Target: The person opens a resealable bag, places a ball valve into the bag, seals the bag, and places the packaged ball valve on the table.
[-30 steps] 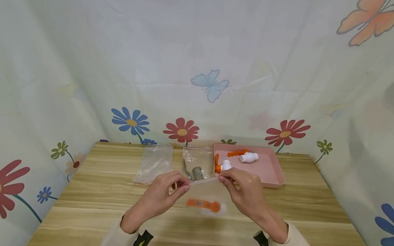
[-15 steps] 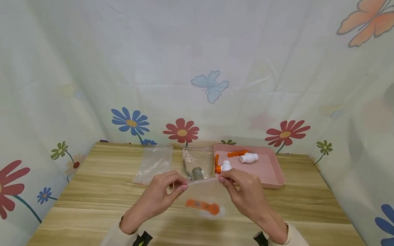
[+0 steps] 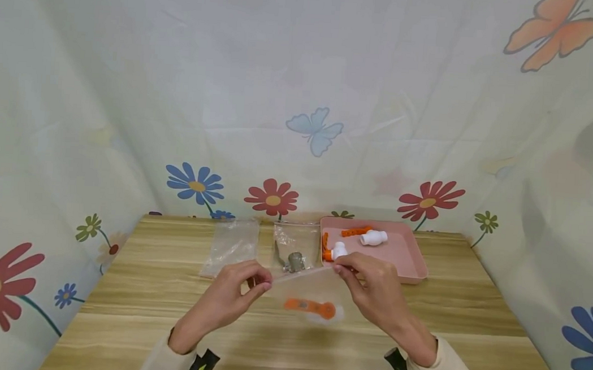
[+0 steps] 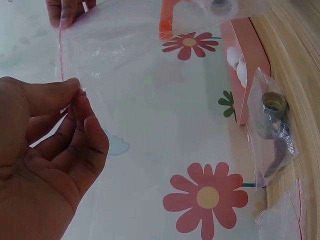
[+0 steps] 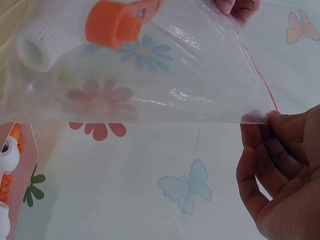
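Observation:
A clear zip bag [image 3: 306,286] with a red zip line hangs between my hands above the table. Inside lies a white plastic ball valve [image 5: 57,35] with an orange handle [image 3: 309,306]. My left hand [image 3: 228,294] pinches the left end of the bag's top edge between thumb and fingertips. At the other end, my right hand [image 3: 377,294] pinches the top corner in the same way. In both wrist views the zip line runs taut from one hand to the other.
Behind the hands, a pink tray [image 3: 404,254] holds white valves [image 3: 373,238] with orange handles. Left of it lies a clear bag containing a grey fitting [image 3: 296,261]. Another clear bag [image 3: 234,243] lies flat further left. A floral cloth [image 3: 304,66] hangs behind the table.
My left hand has moved a little left and down with its end of the bag's edge. The valve in the bag has swung slightly right. My right hand has shifted slightly right.

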`<state>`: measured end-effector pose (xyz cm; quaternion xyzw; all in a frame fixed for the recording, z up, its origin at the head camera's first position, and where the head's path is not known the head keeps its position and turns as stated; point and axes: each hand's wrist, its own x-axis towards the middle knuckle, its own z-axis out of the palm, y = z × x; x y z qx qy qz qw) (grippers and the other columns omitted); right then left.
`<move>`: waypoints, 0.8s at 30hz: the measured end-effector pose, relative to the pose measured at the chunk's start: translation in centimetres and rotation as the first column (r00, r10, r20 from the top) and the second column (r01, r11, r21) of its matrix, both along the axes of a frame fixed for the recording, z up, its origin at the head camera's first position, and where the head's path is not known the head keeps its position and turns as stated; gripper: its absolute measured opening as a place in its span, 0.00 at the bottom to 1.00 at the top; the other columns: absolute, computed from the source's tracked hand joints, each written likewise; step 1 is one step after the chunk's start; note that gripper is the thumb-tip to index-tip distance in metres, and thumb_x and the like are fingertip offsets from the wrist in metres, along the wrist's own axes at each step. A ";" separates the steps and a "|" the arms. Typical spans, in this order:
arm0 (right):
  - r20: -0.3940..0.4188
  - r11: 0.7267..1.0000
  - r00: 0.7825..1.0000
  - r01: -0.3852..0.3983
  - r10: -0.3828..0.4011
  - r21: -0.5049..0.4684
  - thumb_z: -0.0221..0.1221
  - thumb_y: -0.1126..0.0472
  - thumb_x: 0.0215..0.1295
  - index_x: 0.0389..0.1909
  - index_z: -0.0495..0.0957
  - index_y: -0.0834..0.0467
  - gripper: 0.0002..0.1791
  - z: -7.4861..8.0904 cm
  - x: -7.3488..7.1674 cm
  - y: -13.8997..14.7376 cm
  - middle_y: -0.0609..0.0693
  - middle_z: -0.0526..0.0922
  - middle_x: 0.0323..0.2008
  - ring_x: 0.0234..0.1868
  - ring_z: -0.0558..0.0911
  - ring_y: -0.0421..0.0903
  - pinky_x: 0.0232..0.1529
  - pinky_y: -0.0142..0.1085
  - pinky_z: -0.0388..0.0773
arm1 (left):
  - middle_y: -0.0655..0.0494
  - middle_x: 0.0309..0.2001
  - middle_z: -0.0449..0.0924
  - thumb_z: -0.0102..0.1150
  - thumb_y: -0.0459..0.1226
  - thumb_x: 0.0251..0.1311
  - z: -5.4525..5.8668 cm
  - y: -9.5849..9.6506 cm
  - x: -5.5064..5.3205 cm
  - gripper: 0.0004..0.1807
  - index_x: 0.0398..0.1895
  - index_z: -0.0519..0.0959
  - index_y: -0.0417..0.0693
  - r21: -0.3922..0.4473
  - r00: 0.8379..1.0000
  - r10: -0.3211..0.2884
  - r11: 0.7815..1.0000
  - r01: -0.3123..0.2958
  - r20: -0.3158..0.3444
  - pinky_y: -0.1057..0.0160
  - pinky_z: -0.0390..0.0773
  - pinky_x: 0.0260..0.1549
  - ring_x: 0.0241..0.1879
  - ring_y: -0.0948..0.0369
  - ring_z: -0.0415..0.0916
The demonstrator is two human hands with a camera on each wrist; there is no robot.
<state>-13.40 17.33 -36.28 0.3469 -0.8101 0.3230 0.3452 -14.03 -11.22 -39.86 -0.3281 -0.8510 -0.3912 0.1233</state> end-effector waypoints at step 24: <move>-0.010 0.998 0.999 -0.046 0.046 -0.053 0.68 0.77 0.49 0.31 0.82 0.58 0.12 0.1 -0.3 -0.4 0.46 0.84 0.25 0.25 0.79 0.34 0.29 0.21 0.75 | 0.61 0.32 0.80 0.62 0.30 0.61 0.4 -0.2 0.2 0.03 0.36 0.81 0.47 0.026 0.983 0.070 0.997 -0.067 -0.170 0.71 0.79 0.33 0.32 0.71 0.75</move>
